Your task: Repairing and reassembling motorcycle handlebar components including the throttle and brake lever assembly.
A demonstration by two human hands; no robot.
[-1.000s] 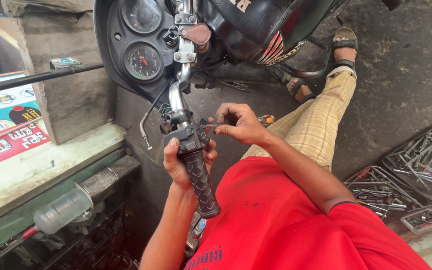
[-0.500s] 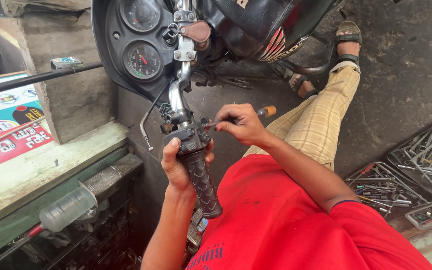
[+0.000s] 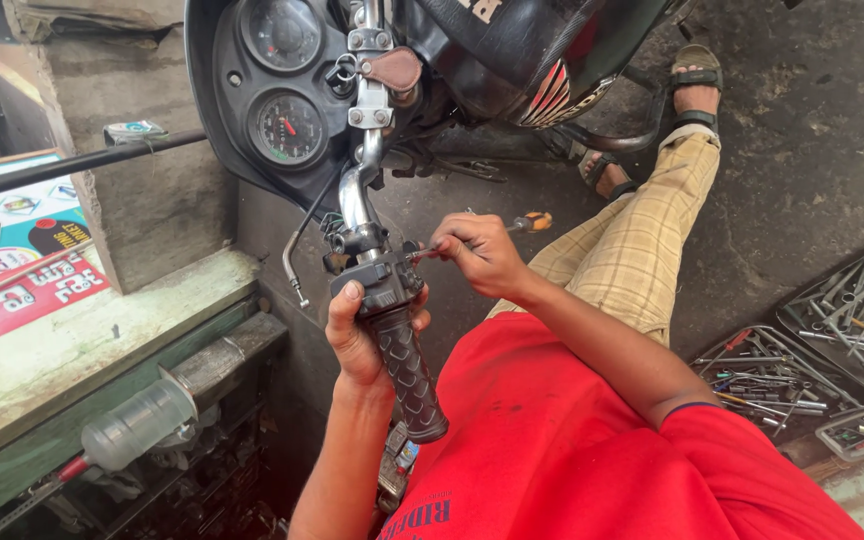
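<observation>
Holding the black handlebar grip point(image 3: 407, 370) from below, the left hand point(image 3: 362, 335) has its fingers wrapped tight around it, thumb up on the switch box point(image 3: 377, 280). The right hand point(image 3: 482, 250) is closed on a screwdriver point(image 3: 522, 224) with an orange handle — its tip points at the switch box. The handlebar sticks out from a black motorbike point(image 3: 512, 60) with two round dials point(image 3: 287, 125). A clear plastic bottle point(image 3: 137, 425) lies on the green bench point(image 3: 72, 370) to the left — trays of tools point(image 3: 852, 310) sit on the floor at right
</observation>
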